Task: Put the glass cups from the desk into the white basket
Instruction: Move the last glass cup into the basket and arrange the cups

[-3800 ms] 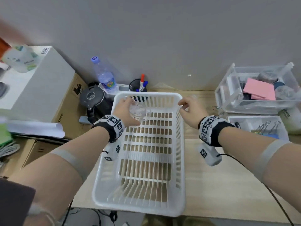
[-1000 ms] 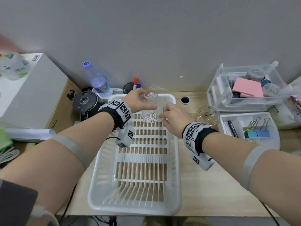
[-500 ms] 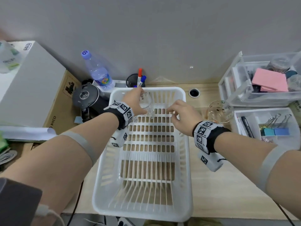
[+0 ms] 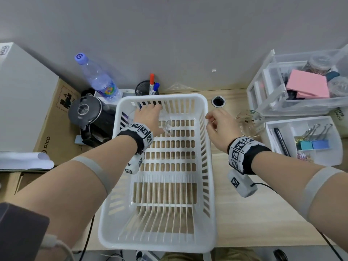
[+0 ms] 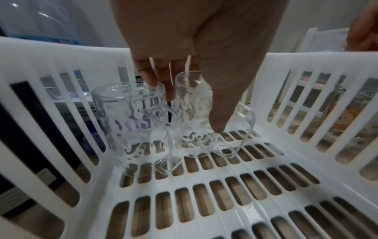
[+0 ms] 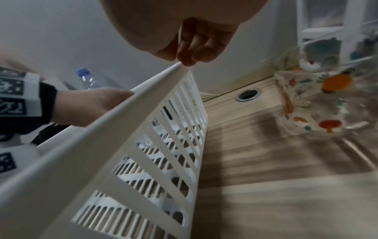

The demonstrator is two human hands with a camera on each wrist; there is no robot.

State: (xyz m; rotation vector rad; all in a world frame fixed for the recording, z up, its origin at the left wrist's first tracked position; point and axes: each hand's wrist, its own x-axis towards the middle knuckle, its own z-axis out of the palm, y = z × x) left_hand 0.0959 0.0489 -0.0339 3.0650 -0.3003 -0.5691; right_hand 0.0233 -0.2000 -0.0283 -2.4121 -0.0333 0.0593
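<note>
Head view puts your left hand (image 4: 148, 117) deep in the far-left corner of the basket (image 4: 210, 166), and the left wrist view shows what it is doing there — two clear cups stand upright on the slatted floor, the wide cup (image 5: 131, 129) to the left and the narrow cup (image 5: 194, 116) touching it on the right. Your fingers (image 5: 147, 76) hang down over the two rims and the thumb lies along the narrow cup's near side. Whether you are pinching that cup or have let it go, I cannot tell; the fingers look loose more than clamped.

Your right hand (image 4: 220, 127) has its fingertips curled onto the basket's right rim, steadying it and carrying nothing.

What the coming move turns on is the printed cup (image 4: 250, 123), the one left on the desk (image 4: 244, 213). It stands upright — mouth up, long axis vertical — just beside your right hand, on the side away from the basket, between that hand and the tray (image 4: 301, 140) of clips. So the right hand is much the nearer; the left would have to cross the whole basket. You would likely release the rim, reach right, take the cup round its wall and carry it left over the rim. The floor beside the two cups is free.
</note>
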